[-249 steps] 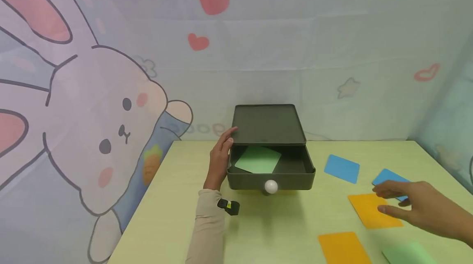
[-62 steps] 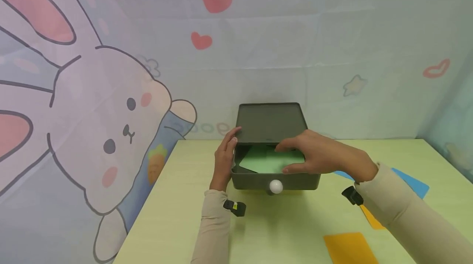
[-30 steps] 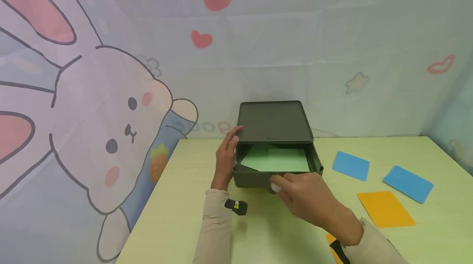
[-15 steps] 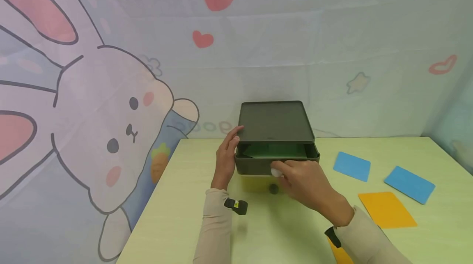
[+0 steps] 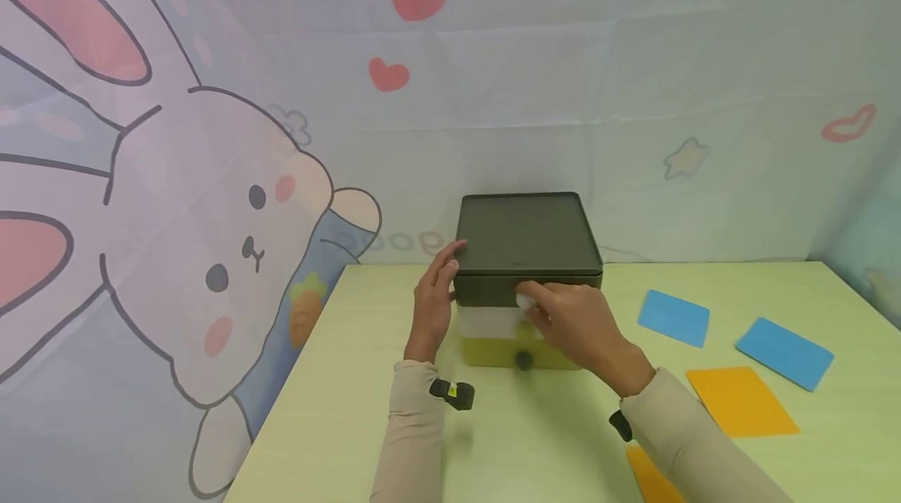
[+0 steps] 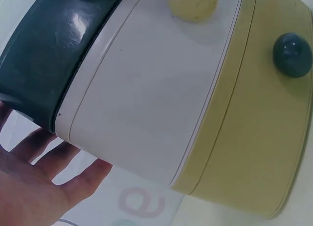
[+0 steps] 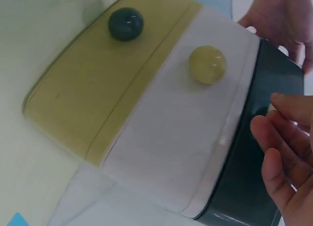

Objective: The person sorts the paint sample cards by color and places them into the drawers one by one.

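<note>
A small three-tier drawer cabinet (image 5: 528, 233) stands at the table's back, with a dark green top drawer (image 7: 244, 177), white middle drawer (image 6: 146, 99) and yellow bottom drawer (image 6: 230, 138). All three fronts sit flush in the wrist views. My right hand (image 5: 580, 327) pinches the top drawer's white knob (image 5: 524, 301) between thumb and fingers. Against the cabinet's left side rests my left hand (image 5: 432, 307), its fingers extended along the upper tiers. A yellow knob (image 7: 208, 64) and a dark knob (image 7: 125, 24) mark the lower drawers. The green cards inside the top drawer are hidden.
Right of the cabinet lie two blue cards (image 5: 674, 317) and an orange card (image 5: 742, 401). Another orange card (image 5: 651, 476) is partly covered by the right sleeve. A cartoon-printed cloth (image 5: 521, 96) hangs right behind the table.
A second green card went into the open top drawer. My right hand then took its white knob and pushed the drawer fully in. My left hand stayed at the side.
</note>
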Action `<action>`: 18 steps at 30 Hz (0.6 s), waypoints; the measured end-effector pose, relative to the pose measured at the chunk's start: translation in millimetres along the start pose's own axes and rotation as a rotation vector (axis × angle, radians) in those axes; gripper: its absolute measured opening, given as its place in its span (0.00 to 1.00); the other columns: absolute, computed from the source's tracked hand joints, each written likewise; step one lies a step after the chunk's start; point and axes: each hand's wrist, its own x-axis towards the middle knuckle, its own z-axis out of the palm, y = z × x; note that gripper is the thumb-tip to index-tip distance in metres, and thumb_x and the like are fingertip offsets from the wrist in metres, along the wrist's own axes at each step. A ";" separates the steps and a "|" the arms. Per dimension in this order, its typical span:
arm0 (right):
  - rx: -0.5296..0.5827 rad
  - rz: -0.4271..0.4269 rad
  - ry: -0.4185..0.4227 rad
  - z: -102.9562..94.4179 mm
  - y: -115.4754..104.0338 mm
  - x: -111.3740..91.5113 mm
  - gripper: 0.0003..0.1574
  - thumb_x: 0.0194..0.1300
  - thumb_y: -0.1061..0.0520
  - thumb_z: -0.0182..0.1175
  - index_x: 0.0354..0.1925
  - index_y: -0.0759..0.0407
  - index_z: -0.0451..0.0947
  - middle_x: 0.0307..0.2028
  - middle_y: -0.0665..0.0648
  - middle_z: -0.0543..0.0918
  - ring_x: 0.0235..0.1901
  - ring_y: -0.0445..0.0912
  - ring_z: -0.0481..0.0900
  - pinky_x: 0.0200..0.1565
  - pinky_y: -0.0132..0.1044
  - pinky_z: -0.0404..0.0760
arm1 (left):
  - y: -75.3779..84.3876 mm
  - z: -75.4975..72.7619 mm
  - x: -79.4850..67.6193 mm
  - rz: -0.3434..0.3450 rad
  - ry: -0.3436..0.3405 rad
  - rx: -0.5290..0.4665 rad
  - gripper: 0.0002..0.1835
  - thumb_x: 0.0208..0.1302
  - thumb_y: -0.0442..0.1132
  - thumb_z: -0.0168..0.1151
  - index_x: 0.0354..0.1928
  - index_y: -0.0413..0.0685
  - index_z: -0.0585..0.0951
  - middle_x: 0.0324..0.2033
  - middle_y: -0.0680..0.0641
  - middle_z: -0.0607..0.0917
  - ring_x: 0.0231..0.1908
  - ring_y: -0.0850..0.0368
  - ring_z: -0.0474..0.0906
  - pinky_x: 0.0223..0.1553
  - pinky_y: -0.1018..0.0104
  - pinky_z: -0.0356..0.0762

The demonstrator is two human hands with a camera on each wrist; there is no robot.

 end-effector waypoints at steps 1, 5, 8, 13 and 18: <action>0.003 0.001 0.001 1.1 0.6 0.6 0.19 0.50 0.64 0.75 0.41 0.52 0.83 0.15 0.48 0.77 0.13 0.37 0.62 0.18 0.27 0.60 | -0.1 -0.4 0.4 -0.001 0.000 -0.002 0.21 0.78 0.53 0.43 0.67 0.71 0.74 0.73 0.54 0.70 0.71 0.47 0.68 0.61 0.35 0.73; 0.015 0.004 0.018 3.0 3.1 2.0 0.20 0.49 0.63 0.77 0.41 0.52 0.83 0.16 0.48 0.79 0.13 0.38 0.64 0.18 0.28 0.62 | 0.0 -0.2 1.7 0.000 0.002 -0.004 0.21 0.78 0.53 0.43 0.68 0.71 0.74 0.72 0.54 0.71 0.71 0.47 0.68 0.62 0.36 0.74; 0.016 0.012 0.017 3.0 4.0 2.9 0.19 0.49 0.63 0.77 0.40 0.51 0.83 0.17 0.48 0.80 0.14 0.38 0.65 0.19 0.29 0.64 | 0.3 0.7 2.0 -0.002 0.013 0.001 0.21 0.78 0.53 0.43 0.67 0.71 0.75 0.72 0.55 0.71 0.69 0.47 0.70 0.61 0.37 0.74; 0.013 0.022 0.003 3.9 0.9 0.3 0.20 0.51 0.64 0.75 0.43 0.51 0.84 0.14 0.48 0.76 0.12 0.37 0.62 0.18 0.27 0.60 | 1.1 1.4 1.0 -0.012 0.024 0.006 0.21 0.78 0.53 0.43 0.67 0.71 0.75 0.72 0.55 0.71 0.66 0.47 0.71 0.61 0.37 0.74; 0.006 -0.060 0.018 10.6 -9.0 -12.0 0.18 0.48 0.65 0.74 0.38 0.50 0.85 0.15 0.47 0.76 0.13 0.37 0.65 0.16 0.29 0.61 | 2.2 2.1 -0.3 -0.021 0.026 0.003 0.21 0.78 0.53 0.44 0.67 0.72 0.75 0.72 0.56 0.71 0.67 0.47 0.71 0.61 0.37 0.74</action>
